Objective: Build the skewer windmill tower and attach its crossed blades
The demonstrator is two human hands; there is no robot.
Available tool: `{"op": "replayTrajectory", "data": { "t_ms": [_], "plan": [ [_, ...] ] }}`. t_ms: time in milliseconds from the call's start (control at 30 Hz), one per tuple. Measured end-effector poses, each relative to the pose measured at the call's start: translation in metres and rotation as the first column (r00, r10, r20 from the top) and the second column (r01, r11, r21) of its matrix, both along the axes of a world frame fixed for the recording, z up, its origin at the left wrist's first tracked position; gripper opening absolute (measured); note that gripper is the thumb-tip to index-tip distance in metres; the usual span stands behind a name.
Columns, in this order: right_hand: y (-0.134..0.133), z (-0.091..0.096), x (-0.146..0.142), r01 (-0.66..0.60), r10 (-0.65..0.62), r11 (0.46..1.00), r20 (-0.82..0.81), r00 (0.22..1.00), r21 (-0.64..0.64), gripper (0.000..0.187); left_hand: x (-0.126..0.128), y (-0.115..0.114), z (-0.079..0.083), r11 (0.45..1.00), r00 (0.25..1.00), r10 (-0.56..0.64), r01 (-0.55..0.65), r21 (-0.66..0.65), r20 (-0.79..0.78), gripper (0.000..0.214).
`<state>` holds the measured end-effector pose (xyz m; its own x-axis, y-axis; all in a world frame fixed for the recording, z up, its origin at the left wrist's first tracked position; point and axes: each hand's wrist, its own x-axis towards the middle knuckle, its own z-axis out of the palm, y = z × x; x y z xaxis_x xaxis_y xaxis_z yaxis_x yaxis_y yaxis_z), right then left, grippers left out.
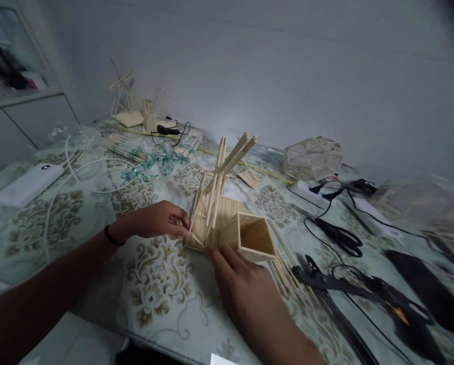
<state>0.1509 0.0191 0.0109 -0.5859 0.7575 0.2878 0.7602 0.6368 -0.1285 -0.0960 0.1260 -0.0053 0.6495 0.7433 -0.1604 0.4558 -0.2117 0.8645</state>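
Observation:
A base (pixel 230 207) of thin wooden sticks laid side by side lies on the table. A frame of crossed sticks (pixel 221 175) rises from it, and a square stick box (pixel 254 253), open at one end, sits at its right. My left hand (pixel 162 219), with a dark band at the wrist, pinches one end of a short thin wooden stick (pixel 197 240) at the base's near left corner. My right hand (pixel 245 284) has its fingers closed at the stick's other end, by the near edge; its fingertips are partly hidden.
Loose sticks (pixel 287 276), black pliers (pixel 325 279) and a cable (pixel 339 235) lie at the right. A power strip (pixel 310 195) and stick polyhedron (pixel 313 157) stand behind. At left are a white power bank (pixel 29 185) and crumpled wrappers (pixel 154 165).

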Motion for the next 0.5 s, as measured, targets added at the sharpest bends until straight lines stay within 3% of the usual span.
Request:
{"op": "replayTrajectory", "data": {
  "t_ms": [300,500],
  "plan": [
    [0.015,0.045,0.040,0.015,-0.003,0.997,-0.146,0.989,0.079,0.018,0.008,-0.004,0.007,0.967,0.961,0.226,-0.240,0.079,0.159,0.028],
    [0.039,0.050,0.039,0.053,-0.043,0.998,-0.194,0.980,0.042,0.015,0.011,-0.007,0.010,0.953,0.936,0.263,-0.290,0.092,0.232,0.025]
  ]
}}
